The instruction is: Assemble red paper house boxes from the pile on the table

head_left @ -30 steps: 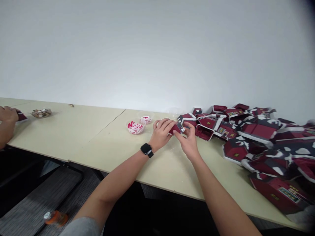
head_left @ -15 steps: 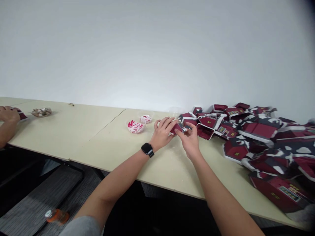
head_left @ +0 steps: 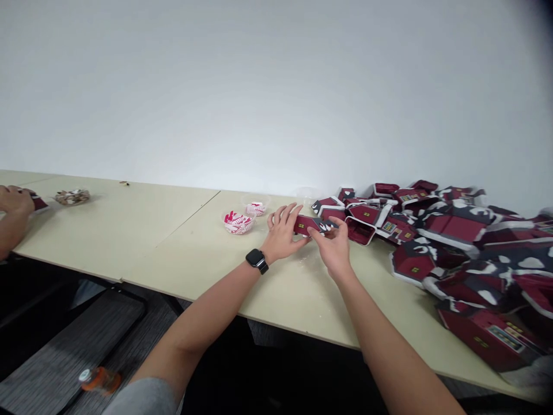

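Maroon card house point(head_left: 307, 225) held level between both hands: left hand point(head_left: 283, 235) fingers spread against its near end, firmness of hold not determinable; right hand point(head_left: 334, 249) grasping its far end. Flat finger pressure advisable, sparing the white-trimmed folds. Left of the left hand, 1 clear plastic bowl point(head_left: 225, 219) and 1 second bowl point(head_left: 243, 200), both containing red-and-white paper pieces point(head_left: 237, 223).

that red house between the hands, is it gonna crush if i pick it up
Probably yes if squeezed hard: the house looks like thin folded card, so it likely dents easily. It is probably light for its size, as it seems hollow and sits lightly between the left hand and right hand. Its flat sides suggest it won't roll.
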`<act>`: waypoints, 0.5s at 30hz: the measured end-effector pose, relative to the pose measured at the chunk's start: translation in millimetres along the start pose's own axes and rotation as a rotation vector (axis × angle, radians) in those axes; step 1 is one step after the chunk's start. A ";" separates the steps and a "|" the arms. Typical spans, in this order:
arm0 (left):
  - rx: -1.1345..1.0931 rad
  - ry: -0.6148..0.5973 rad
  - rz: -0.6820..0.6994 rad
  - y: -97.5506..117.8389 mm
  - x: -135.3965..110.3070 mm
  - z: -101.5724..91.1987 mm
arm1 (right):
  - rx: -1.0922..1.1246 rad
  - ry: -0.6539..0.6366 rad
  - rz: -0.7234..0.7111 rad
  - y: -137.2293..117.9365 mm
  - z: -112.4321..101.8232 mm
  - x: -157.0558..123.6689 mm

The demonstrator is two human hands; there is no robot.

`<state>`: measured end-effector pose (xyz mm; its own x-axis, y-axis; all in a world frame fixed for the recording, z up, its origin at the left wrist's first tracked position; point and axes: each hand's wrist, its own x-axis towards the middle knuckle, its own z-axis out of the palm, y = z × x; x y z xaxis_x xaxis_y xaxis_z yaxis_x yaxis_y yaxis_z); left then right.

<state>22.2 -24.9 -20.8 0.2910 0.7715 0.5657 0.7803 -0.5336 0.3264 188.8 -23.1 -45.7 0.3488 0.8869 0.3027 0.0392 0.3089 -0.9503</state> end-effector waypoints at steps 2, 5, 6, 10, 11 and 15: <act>-0.012 -0.001 -0.009 -0.3 0.5 -0.8 | 0.003 -0.003 -0.009 2.0 0.0 0.7; -0.026 -0.015 0.003 -1.6 1.2 -0.7 | 0.013 -0.014 -0.037 4.4 -0.1 1.2; -0.029 -0.022 0.004 -2.2 1.3 -0.4 | 0.016 -0.015 -0.040 4.7 -0.2 1.2; -0.038 -0.042 0.011 -4.6 1.5 1.0 | 0.019 -0.009 -0.013 4.1 -0.4 0.5; -0.038 -0.045 0.018 -5.0 1.5 1.2 | 0.018 -0.013 -0.008 3.9 -0.4 0.3; -0.025 -0.037 0.009 -5.3 1.3 2.2 | 0.022 -0.034 -0.013 4.2 -0.3 0.0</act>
<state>19.6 -20.3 -23.4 0.3185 0.7787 0.5405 0.7636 -0.5486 0.3405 189.3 -21.9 -49.7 0.3161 0.8939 0.3179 0.0226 0.3279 -0.9445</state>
